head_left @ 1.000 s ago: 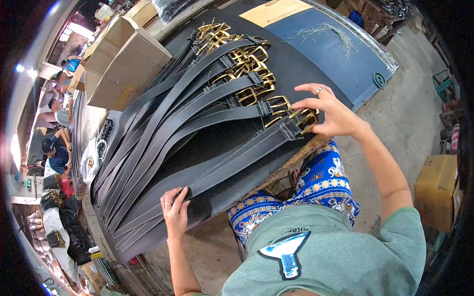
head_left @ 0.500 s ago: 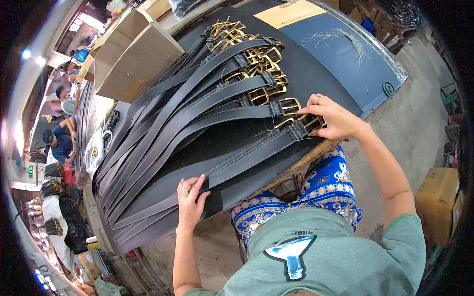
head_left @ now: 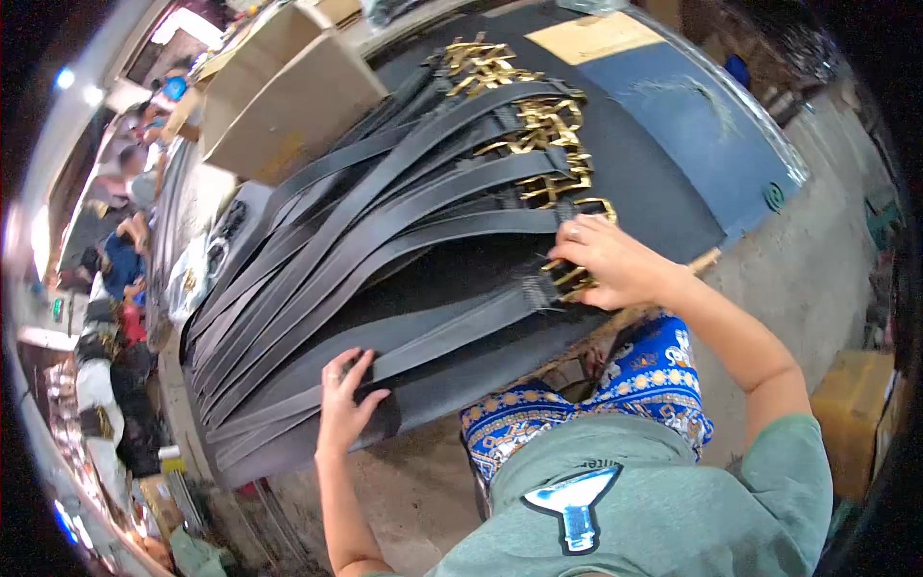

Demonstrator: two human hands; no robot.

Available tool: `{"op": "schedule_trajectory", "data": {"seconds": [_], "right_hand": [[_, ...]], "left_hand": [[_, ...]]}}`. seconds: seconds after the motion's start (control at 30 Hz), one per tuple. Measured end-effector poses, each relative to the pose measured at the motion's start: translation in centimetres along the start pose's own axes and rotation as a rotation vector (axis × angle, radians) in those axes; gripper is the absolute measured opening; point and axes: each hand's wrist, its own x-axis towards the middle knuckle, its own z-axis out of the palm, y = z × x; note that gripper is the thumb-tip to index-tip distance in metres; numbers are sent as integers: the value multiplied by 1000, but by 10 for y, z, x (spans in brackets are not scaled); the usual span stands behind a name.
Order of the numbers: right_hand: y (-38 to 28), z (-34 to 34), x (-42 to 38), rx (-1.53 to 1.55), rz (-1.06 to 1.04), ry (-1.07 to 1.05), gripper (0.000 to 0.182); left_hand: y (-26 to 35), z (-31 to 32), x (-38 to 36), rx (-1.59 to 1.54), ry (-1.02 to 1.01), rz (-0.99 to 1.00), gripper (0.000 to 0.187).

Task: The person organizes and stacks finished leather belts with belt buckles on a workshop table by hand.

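Observation:
Several black leather belts [head_left: 385,226] lie fanned across the table, their gold buckles [head_left: 553,125] gathered toward the upper right. At the near side, my right hand [head_left: 615,260] grips the buckle end of the nearest belts [head_left: 461,327]; fingers and thumb close around the gold buckles [head_left: 569,279] there, partly covering them. Loose thread ends stick out near the stitching beside that hand. My left hand [head_left: 348,399] rests on the strap part of these same belts, thumb and fingers apart. The strap tips run past it to the left edge of the table.
A cardboard box [head_left: 288,106] stands at the table's back left. Blue sheeting [head_left: 663,96] with a heap of thread clippings [head_left: 697,96] covers the far right. A brown carton [head_left: 851,409] sits on the floor at right. Other people [head_left: 125,255] are along the left side.
My right hand has shifted left with the belts' buckle end. My left hand has slid left along the straps, its fingers further apart. The view has tilted slightly.

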Motion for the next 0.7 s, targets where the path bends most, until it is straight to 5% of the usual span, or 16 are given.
{"op": "schedule_trajectory", "data": {"seconds": [0.2,0.5,0.63,0.7], "right_hand": [[0,-6,-1,-105,9,-42,47],[19,-66,-30,-140,184,-244,58],[17,-81,-18,76,129,88,66],[22,-73,2,110,215,144,64]], "left_hand": [[15,24,10,-107,146,36,48],[55,24,53,-202,-18,197,50],[64,7,101,-69,366,301,57],[69,1,130,56,398,331,62]]}}
